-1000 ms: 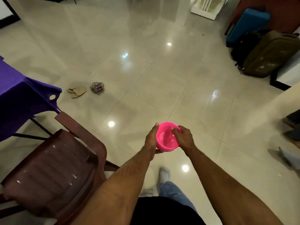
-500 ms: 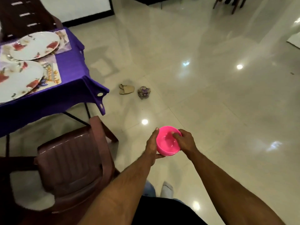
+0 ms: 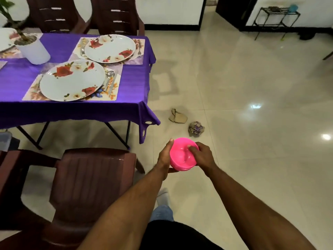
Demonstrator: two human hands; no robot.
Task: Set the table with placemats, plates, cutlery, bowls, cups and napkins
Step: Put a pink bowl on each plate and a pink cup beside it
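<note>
Pink plastic, the bowl (image 3: 182, 156) sits between both hands, held in the air above the pale tiled floor (image 3: 252, 87), to the right of the table and clear of it. The left hand (image 3: 164, 157) cups its left side from below, thumb up against the rim and palm under the base. The right hand (image 3: 202, 156) grips the right side, its fingers (image 3: 191, 151) curled over the rim and into the hollow. Just left of the hands stands a dark brown plastic chair (image 3: 90, 177), its seat facing up. Beyond it the tabletop (image 3: 131, 83) is covered in a purple cloth whose corner hangs down near the bowl. Two flowered placemats lie on the cloth: the near placemat (image 3: 112, 94) carries a white plate with red roses (image 3: 72, 81), with a spoon (image 3: 109, 77) lying at the plate's right edge; the far placemat (image 3: 137, 58) carries a second rose plate (image 3: 110, 48), with cutlery showing at both its sides. A white plant pot (image 3: 33, 49) stands to the left of the plates. Two more brown chairs (image 3: 115, 15) stand behind the table. On the floor past the bowl lie a torn piece of cardboard (image 3: 177, 117) and, near it, a crumpled wad (image 3: 196, 129). A black wire rack (image 3: 275, 20) stands by the far wall.
</note>
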